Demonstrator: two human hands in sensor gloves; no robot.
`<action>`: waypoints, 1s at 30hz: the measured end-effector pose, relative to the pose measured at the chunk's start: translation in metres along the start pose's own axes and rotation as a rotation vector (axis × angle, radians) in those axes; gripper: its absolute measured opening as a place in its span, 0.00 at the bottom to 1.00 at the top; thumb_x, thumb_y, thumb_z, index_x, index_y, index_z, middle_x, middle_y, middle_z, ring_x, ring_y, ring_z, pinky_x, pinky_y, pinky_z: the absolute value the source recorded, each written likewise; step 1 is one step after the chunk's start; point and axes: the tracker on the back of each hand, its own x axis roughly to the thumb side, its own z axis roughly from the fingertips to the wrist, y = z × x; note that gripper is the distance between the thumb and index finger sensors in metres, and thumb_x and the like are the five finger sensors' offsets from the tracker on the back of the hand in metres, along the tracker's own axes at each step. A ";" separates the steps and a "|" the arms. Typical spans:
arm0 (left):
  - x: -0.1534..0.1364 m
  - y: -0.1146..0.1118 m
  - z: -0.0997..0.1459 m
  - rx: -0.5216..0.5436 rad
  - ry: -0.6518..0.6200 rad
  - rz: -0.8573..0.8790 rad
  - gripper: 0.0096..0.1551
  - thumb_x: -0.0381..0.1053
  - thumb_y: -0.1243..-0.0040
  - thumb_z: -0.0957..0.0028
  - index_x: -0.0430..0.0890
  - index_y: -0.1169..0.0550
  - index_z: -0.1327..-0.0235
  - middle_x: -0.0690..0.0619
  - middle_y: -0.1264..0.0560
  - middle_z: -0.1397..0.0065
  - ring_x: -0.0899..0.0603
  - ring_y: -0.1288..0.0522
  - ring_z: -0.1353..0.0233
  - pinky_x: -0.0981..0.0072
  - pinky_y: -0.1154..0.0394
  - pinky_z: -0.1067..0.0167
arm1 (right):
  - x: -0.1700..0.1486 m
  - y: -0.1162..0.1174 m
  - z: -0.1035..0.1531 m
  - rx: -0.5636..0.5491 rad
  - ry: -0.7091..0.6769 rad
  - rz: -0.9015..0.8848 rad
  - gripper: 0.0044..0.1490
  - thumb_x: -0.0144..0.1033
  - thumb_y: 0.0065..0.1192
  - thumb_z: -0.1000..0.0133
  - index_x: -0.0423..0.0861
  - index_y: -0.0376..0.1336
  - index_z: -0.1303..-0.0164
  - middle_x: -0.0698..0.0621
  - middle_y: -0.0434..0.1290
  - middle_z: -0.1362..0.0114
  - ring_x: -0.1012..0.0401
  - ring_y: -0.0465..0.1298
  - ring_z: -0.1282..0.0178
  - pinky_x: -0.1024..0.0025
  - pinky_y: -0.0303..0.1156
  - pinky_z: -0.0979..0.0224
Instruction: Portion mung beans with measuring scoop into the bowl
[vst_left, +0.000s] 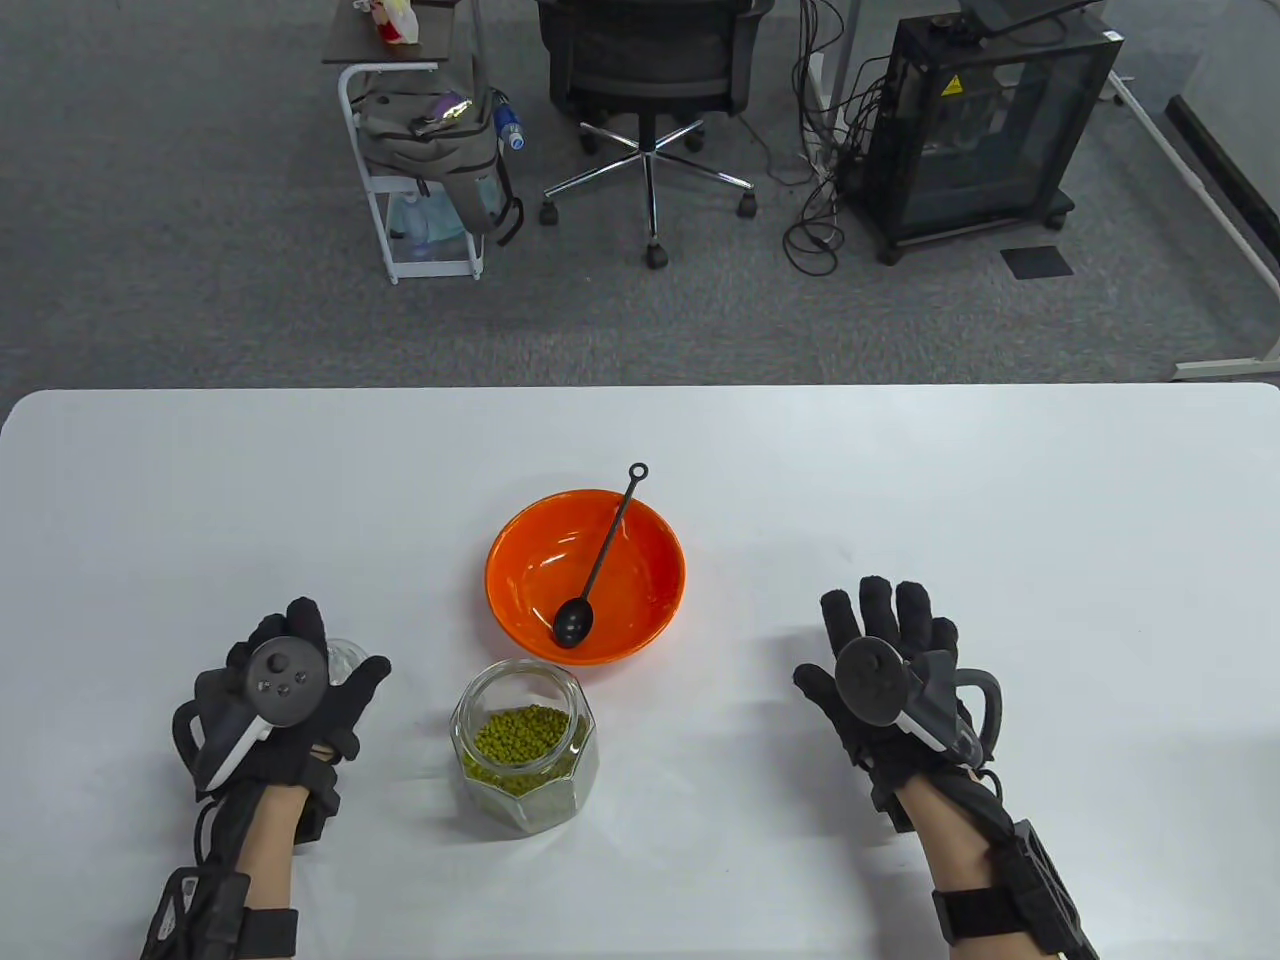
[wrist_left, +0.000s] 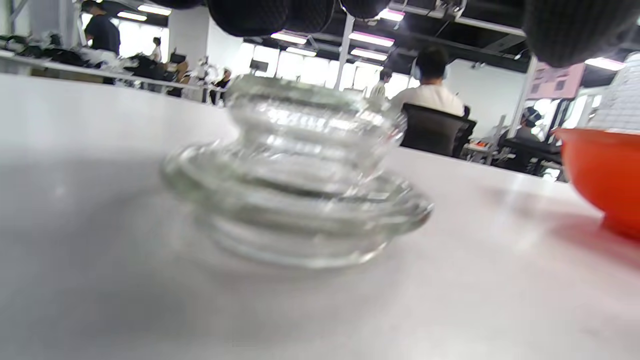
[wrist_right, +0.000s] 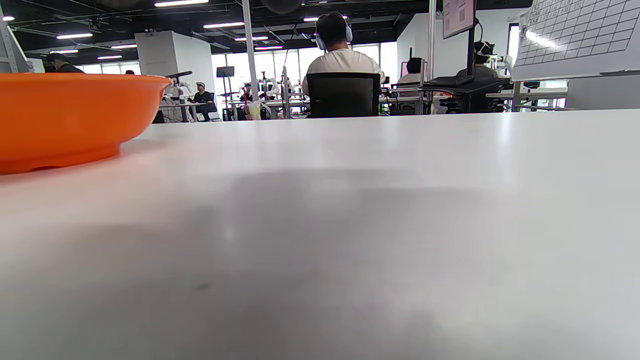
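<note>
An orange bowl (vst_left: 640, 560) stands mid-table with a black measuring scoop (vst_left: 596, 575) lying in it, cup down inside and handle over the far rim. In front of it is an open glass jar (vst_left: 524, 745) part-filled with green mung beans (vst_left: 518, 735). My left hand (vst_left: 335, 647) hovers over the jar's glass lid (vst_left: 345, 655). In the left wrist view the lid (wrist_left: 300, 175) sits on the table, the fingertips (wrist_left: 250, 15) above it and apart from it. My right hand (vst_left: 850, 640) lies flat to the right, fingers straight, holding nothing.
The white table (vst_left: 1000, 500) runs wide on both sides of the bowl (wrist_right: 70, 115). Beyond its far edge are an office chair (vst_left: 650, 90), a cart with a bag (vst_left: 430, 150) and a black cabinet (vst_left: 980, 120).
</note>
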 end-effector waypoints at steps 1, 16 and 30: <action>0.004 0.003 0.002 0.010 -0.019 -0.006 0.60 0.79 0.46 0.46 0.39 0.46 0.19 0.33 0.47 0.19 0.27 0.40 0.30 0.29 0.43 0.32 | 0.000 0.000 0.000 0.002 -0.001 -0.002 0.53 0.70 0.46 0.49 0.55 0.43 0.16 0.41 0.41 0.11 0.35 0.42 0.15 0.29 0.47 0.21; 0.042 0.007 0.012 0.045 -0.175 -0.048 0.58 0.82 0.54 0.47 0.45 0.46 0.16 0.37 0.57 0.12 0.22 0.54 0.16 0.19 0.54 0.28 | 0.011 -0.005 0.000 -0.066 0.022 -0.036 0.52 0.70 0.46 0.49 0.52 0.50 0.18 0.40 0.51 0.13 0.37 0.56 0.16 0.34 0.59 0.23; 0.043 0.001 0.010 -0.003 -0.159 -0.061 0.58 0.83 0.58 0.47 0.45 0.48 0.16 0.37 0.57 0.12 0.20 0.54 0.17 0.18 0.56 0.29 | 0.051 -0.014 -0.037 -0.019 0.075 -0.155 0.54 0.71 0.52 0.50 0.45 0.56 0.22 0.36 0.71 0.29 0.44 0.81 0.43 0.53 0.84 0.49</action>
